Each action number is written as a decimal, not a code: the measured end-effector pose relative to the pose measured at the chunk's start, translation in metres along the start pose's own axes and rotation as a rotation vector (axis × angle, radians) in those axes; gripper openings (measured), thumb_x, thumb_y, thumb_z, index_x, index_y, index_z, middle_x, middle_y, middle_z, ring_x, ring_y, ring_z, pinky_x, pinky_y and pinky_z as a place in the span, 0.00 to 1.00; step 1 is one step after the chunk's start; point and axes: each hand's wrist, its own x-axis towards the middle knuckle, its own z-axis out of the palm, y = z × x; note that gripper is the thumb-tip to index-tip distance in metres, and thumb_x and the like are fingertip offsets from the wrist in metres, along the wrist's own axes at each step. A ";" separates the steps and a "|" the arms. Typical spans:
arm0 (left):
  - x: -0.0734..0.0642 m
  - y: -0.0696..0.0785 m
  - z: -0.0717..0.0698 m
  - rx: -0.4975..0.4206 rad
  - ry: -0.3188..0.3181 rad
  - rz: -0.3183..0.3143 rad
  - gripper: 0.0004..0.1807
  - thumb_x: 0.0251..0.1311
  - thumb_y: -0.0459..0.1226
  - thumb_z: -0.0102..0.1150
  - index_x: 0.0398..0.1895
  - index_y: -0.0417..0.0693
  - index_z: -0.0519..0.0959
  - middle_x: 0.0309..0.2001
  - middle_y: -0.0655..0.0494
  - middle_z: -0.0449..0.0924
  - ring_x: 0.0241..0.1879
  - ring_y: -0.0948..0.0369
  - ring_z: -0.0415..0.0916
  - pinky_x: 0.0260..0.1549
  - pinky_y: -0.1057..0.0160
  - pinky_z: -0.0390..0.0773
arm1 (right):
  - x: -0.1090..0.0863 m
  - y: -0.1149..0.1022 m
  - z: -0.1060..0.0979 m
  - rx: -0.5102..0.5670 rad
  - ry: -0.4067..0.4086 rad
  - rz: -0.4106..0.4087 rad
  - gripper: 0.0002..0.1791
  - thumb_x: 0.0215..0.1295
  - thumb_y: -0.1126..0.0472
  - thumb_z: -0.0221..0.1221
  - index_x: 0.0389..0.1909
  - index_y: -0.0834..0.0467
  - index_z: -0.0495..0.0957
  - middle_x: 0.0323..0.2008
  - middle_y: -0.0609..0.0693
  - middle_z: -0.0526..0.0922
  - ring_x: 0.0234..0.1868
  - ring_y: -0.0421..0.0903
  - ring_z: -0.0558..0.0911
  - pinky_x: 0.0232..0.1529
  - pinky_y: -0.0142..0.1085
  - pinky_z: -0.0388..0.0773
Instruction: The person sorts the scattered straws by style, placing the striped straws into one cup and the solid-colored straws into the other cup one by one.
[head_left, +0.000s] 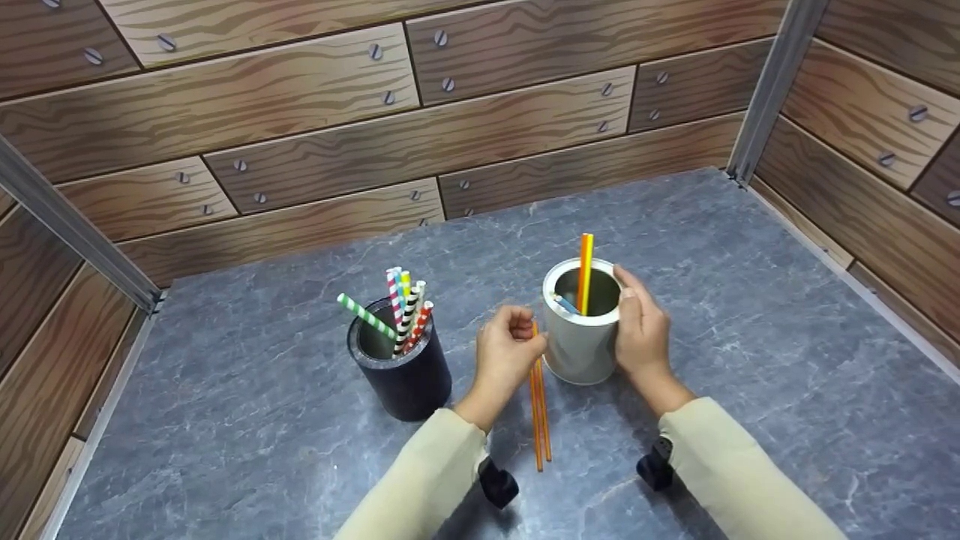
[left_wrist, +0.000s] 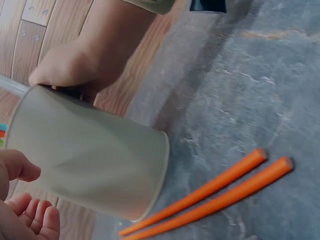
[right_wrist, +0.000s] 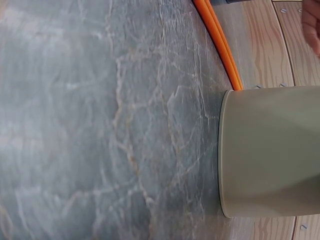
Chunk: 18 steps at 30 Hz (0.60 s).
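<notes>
My right hand (head_left: 643, 337) grips the side of a light grey can (head_left: 577, 352), its fingertips near the rim. The can stands upright on the table. Out of it rise an orange stick (head_left: 583, 262) and a yellow one (head_left: 589, 270). A short blue-and-white stick (head_left: 565, 304) leans inside. My left hand (head_left: 504, 351) hovers just left of the can with fingers loosely bent. In the left wrist view, a gap shows between its thumb (left_wrist: 22, 167) and fingers, with nothing in it. Two orange sticks (left_wrist: 225, 200) lie side by side on the table below this hand.
A black can (head_left: 411, 386) holding several striped paper straws (head_left: 405, 322) stands left of my left hand. The green-striped straw (head_left: 364, 315) leans out to the left. Wood-patterned walls (head_left: 315, 127) enclose the grey marbled table (head_left: 225, 420) at the back and sides.
</notes>
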 end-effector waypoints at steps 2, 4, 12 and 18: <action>-0.001 -0.005 0.001 0.019 -0.003 -0.011 0.13 0.37 0.25 0.63 0.31 0.35 0.76 0.28 0.49 0.79 0.29 0.60 0.77 0.30 0.72 0.77 | 0.000 -0.001 0.000 0.002 0.000 -0.003 0.19 0.66 0.68 0.42 0.53 0.67 0.74 0.52 0.61 0.78 0.55 0.57 0.75 0.56 0.21 0.65; -0.003 -0.009 0.001 0.033 -0.007 -0.016 0.12 0.37 0.25 0.63 0.31 0.36 0.76 0.29 0.49 0.79 0.29 0.61 0.77 0.30 0.72 0.77 | 0.000 -0.001 0.000 0.003 0.000 -0.008 0.19 0.66 0.68 0.43 0.53 0.67 0.74 0.52 0.62 0.78 0.55 0.56 0.75 0.56 0.21 0.65; -0.010 -0.023 0.004 0.076 0.014 -0.027 0.14 0.34 0.24 0.60 0.30 0.34 0.77 0.28 0.46 0.79 0.28 0.61 0.76 0.28 0.73 0.76 | 0.000 0.001 0.000 -0.005 -0.002 -0.008 0.19 0.66 0.68 0.43 0.53 0.68 0.74 0.52 0.62 0.78 0.55 0.58 0.74 0.56 0.21 0.65; -0.016 -0.036 0.008 0.145 0.029 -0.057 0.14 0.34 0.26 0.63 0.31 0.34 0.77 0.27 0.49 0.79 0.27 0.61 0.76 0.27 0.71 0.76 | -0.001 0.000 0.000 -0.010 0.002 0.015 0.20 0.66 0.68 0.42 0.54 0.67 0.75 0.52 0.61 0.78 0.55 0.55 0.75 0.55 0.21 0.65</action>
